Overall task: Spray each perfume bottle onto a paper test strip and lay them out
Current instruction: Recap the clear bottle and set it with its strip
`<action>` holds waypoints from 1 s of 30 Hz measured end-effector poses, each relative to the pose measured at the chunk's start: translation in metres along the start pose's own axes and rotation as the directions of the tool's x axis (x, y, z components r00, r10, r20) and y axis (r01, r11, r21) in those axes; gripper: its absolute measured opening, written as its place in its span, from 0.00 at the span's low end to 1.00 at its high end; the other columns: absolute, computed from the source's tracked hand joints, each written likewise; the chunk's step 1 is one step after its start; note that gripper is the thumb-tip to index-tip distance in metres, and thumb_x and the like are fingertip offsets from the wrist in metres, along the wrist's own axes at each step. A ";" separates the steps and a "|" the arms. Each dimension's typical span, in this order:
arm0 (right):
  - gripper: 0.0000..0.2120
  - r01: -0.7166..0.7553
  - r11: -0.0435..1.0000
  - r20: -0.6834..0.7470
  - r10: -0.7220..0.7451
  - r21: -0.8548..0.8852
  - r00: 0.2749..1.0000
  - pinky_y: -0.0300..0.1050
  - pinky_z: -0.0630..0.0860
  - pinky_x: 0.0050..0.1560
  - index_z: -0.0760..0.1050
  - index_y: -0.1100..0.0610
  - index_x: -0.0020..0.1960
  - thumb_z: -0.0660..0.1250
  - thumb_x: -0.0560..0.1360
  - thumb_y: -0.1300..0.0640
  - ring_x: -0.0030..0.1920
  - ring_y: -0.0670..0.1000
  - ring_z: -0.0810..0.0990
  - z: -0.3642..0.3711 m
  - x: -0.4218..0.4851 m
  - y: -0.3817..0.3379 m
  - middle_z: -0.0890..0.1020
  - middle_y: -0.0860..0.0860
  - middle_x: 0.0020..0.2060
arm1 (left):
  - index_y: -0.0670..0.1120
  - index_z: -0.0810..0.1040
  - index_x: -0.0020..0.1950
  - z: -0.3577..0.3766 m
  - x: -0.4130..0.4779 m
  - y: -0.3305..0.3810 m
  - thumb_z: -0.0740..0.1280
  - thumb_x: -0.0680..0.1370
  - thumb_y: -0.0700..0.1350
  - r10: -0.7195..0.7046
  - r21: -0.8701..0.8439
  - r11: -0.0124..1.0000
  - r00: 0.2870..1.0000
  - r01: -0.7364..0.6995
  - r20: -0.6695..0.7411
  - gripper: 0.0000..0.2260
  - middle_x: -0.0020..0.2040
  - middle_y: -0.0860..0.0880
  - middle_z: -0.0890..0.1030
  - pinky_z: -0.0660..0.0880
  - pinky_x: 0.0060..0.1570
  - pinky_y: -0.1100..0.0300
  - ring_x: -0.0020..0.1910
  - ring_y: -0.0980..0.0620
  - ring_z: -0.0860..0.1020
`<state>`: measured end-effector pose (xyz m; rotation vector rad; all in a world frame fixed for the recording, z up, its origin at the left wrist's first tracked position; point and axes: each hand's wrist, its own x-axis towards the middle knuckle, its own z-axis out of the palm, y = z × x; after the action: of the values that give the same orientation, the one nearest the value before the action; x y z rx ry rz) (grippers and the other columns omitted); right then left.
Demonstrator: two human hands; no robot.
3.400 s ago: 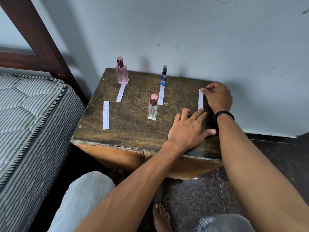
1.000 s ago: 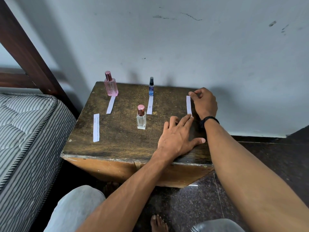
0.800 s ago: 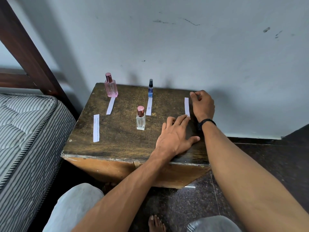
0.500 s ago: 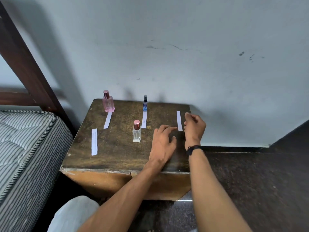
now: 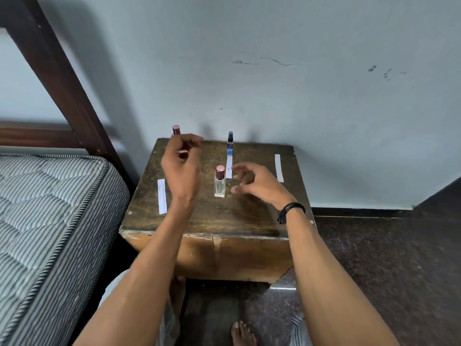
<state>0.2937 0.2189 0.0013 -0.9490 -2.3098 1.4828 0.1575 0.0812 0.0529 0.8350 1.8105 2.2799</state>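
Worn, dark-topped wooden bench [image 5: 224, 218] pushed up against a pale, scuffed wall [image 5: 274, 78]. To its left, a striped mattress [image 5: 50, 208] on a dark wooden bed frame [image 5: 57, 78]. Below and to the right, speckled dark floor [image 5: 374, 258].

On the bench top:
- Upright near the middle, a clear perfume bottle with a rose cap [image 5: 220, 182].
- At the back edge, a slim blue spray bottle [image 5: 230, 143], with a paper strip [image 5: 229, 167] laid just in front of it.
- At the back left, a pink bottle's cap [image 5: 176, 129], the rest hidden.
- Flat near the left edge, another strip [image 5: 162, 196], and a third [image 5: 279, 168] near the right edge.

Left hand [image 5: 182, 166] raised above the bench in front of the pink bottle, blurred, fingers loosely curled with nothing seen in them. Right hand [image 5: 252, 183], black band [image 5: 290, 211] at the wrist, just right of the clear bottle, fingers spread and curved, holding nothing and not touching the glass.
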 end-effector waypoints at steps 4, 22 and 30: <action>0.25 0.042 0.997 0.014 -0.041 -0.067 0.999 0.42 0.78 0.52 0.78 0.48 0.63 0.82 0.69 0.53 0.51 0.49 0.83 0.018 0.003 0.000 0.80 0.47 0.55 | 0.44 0.82 0.50 -0.022 0.013 -0.030 0.63 0.74 0.27 -0.423 0.203 0.900 0.886 0.386 0.189 0.15 0.47 0.47 0.82 0.78 0.49 0.56 0.47 0.55 0.79; 0.15 0.113 0.994 -0.194 -0.111 -0.001 0.975 0.46 0.81 0.57 0.81 0.53 0.60 0.77 0.75 0.58 0.53 0.45 0.84 -0.001 0.009 0.004 0.86 0.45 0.53 | 0.53 0.84 0.58 0.014 -0.014 -0.057 0.73 0.77 0.46 -0.379 0.402 0.888 0.850 0.222 0.367 0.11 0.50 0.51 0.86 0.82 0.51 0.50 0.47 0.52 0.84; 0.17 0.085 0.990 -0.569 -0.005 0.116 0.822 0.42 0.79 0.59 0.82 0.53 0.64 0.75 0.76 0.62 0.55 0.45 0.83 -0.042 0.015 0.026 0.86 0.45 0.54 | 0.49 0.76 0.71 0.102 -0.039 -0.070 0.63 0.81 0.37 -0.236 0.334 0.939 0.868 0.087 0.437 0.19 0.62 0.52 0.78 0.77 0.60 0.57 0.57 0.54 0.78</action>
<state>0.3139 0.2663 -0.0040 -1.1046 -1.7604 1.1157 0.2225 0.1730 -0.0116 1.1151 1.9206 1.5321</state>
